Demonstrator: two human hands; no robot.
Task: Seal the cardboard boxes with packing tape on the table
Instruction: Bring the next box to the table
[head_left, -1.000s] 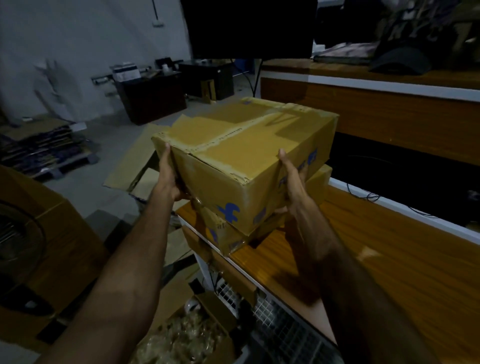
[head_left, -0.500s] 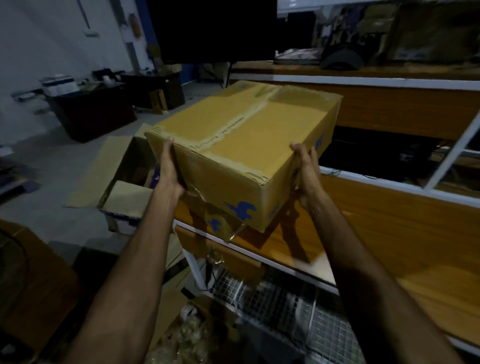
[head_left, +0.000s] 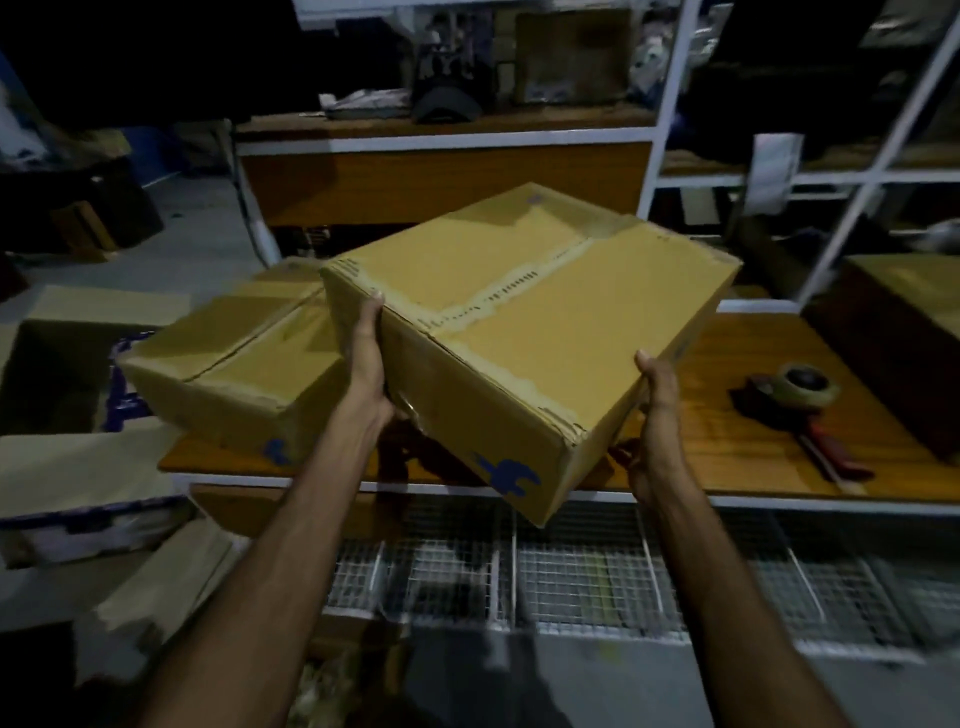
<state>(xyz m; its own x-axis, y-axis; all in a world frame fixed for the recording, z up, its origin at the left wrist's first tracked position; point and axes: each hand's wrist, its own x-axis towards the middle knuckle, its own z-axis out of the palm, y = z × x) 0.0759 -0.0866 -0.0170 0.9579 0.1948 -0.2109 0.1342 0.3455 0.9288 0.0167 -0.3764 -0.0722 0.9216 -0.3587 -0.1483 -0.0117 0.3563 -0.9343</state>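
The box is held tilted above the worktop edge, clamped flat between the left hand and right hand (fingers straight). It seems light and stiff; opposite side walls are judged best gripped.

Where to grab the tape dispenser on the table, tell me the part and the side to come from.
Take the tape dispenser by its red handle, coming from above on the near side. It lies flat on the wooden table, handle pointing toward the front edge and roll at the far end, so the handle looks like the free, narrow part.
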